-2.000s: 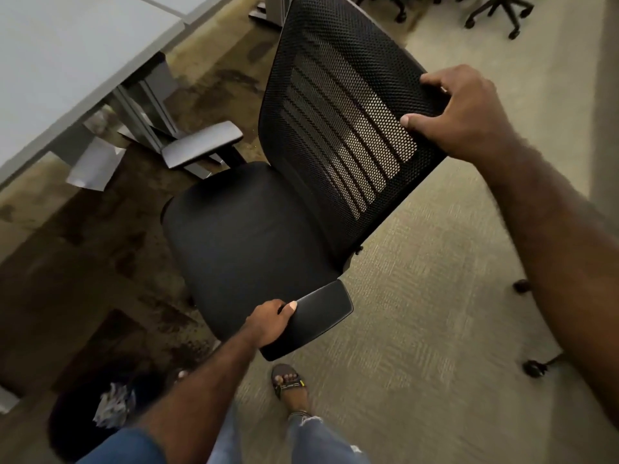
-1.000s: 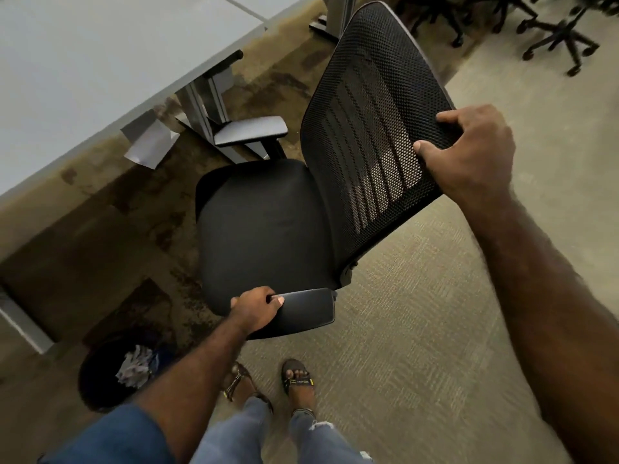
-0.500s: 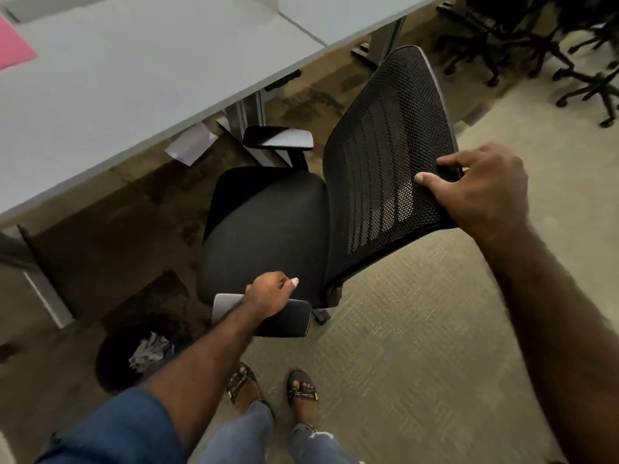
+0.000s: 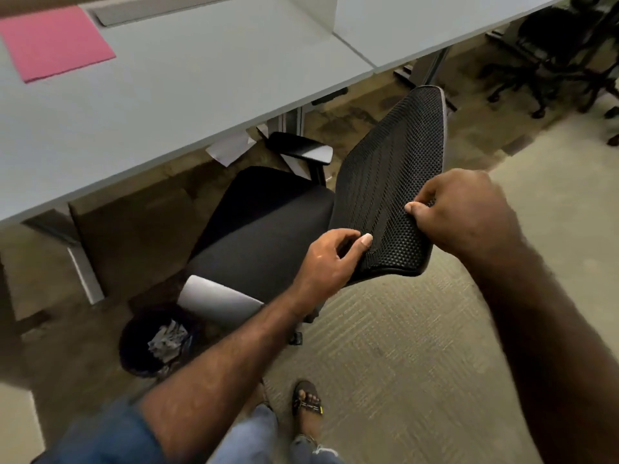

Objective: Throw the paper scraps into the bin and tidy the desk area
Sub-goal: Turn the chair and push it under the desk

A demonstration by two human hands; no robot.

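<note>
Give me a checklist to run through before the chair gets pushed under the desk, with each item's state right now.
1. Left hand grips the mesh backrest: ok.
2. Right hand grips the backrest's top edge: ok.
3. Seat faces the desk opening: ok.
4. Floor under the desk free of litter: not ok, a white paper lies by the desk leg.
5. Bin clear of the chair's path: cannot tell; it stands close beside the near armrest.
6. Far armrest will pass below the desk edge: cannot tell.
</note>
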